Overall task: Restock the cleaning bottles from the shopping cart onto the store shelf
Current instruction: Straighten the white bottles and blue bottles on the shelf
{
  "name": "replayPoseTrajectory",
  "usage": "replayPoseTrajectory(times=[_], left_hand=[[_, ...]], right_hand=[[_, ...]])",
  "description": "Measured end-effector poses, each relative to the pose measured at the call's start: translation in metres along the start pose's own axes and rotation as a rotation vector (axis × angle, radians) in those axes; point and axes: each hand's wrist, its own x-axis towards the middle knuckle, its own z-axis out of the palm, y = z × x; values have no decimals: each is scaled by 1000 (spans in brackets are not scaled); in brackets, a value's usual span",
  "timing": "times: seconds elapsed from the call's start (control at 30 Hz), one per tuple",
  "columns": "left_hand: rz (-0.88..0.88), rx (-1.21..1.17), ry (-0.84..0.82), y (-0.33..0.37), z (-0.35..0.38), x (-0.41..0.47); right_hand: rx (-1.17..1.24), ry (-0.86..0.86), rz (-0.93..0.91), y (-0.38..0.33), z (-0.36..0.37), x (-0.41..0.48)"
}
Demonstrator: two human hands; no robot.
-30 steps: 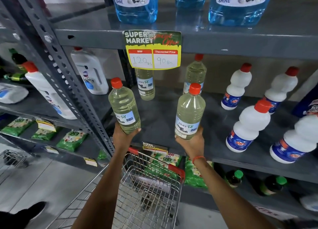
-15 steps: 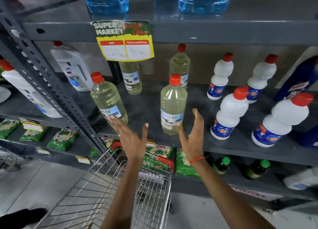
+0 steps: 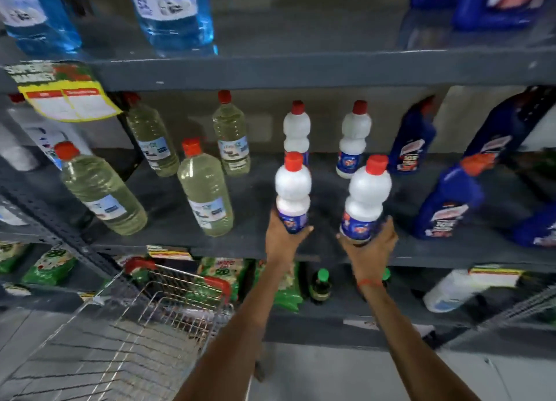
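My left hand (image 3: pixel 284 239) grips the base of a white bottle with a red cap (image 3: pixel 293 190) at the front of the grey middle shelf (image 3: pixel 249 220). My right hand (image 3: pixel 371 244) grips a second white red-capped bottle (image 3: pixel 367 199) beside it. Both bottles stand upright at the shelf's front edge. Two more white bottles (image 3: pixel 296 129) stand behind them. Several clear yellowish bottles with red caps (image 3: pixel 204 190) stand on the same shelf to the left. The wire shopping cart (image 3: pixel 144 319) sits below left; I see nothing inside it.
Dark blue bottles (image 3: pixel 448 202) crowd the shelf's right end. Blue liquid jugs (image 3: pixel 174 12) stand on the shelf above, behind a yellow price tag (image 3: pixel 69 99). Green packets (image 3: pixel 48 268) and small green-capped bottles (image 3: pixel 321 286) fill the shelf below. A slotted steel upright (image 3: pixel 60 226) runs down the left.
Both hands let go of the yellowish bottles on the shelf, moved right, and now grip the two front white bottles. The view has shifted right.
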Motion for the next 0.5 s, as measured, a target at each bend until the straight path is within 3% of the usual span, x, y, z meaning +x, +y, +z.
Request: replayPoseTrajectory(times=[0.13, 0.5], left_hand=[[-24, 82, 62, -18, -19, 21], [-40, 52, 63, -30, -32, 20]], right_hand=[[79, -206, 23, -3, 19, 9], [91, -273, 12, -7, 31, -3]])
